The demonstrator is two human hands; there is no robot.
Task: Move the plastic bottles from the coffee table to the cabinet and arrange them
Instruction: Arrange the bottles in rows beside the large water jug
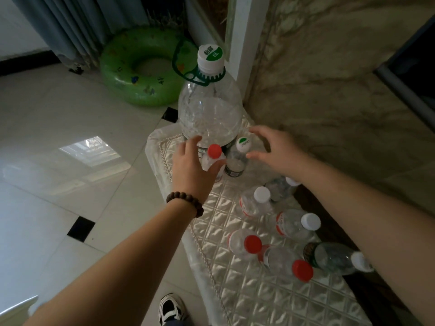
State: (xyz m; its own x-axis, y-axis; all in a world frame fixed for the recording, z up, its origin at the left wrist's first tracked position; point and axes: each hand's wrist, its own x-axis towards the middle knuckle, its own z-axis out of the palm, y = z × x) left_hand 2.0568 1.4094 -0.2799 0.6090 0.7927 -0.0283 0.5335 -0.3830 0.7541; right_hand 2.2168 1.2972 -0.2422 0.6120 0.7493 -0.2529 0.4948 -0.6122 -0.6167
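A large clear 6L bottle point(209, 109) with a white and green cap stands at the far end of the cabinet top point(254, 300), which is covered by a quilted cream cloth. In front of it stand a small red-capped bottle point(214, 152) and a small bottle with a green and white cap point(237, 158). My left hand point(193, 165) curls around the red-capped bottle, fingers touching it. My right hand point(273, 149) hovers open just right of the green-capped bottle, apart from it. Several more small bottles, such as a white-capped one point(255, 201) and a red-capped one point(244, 243), stand nearer to me.
A marble-patterned wall point(341, 78) runs along the cabinet's right side. A green inflatable swim ring point(141, 67) lies on the tiled floor beyond the cabinet, beside grey curtains point(70, 27). My shoe point(170, 309) shows at the bottom edge.
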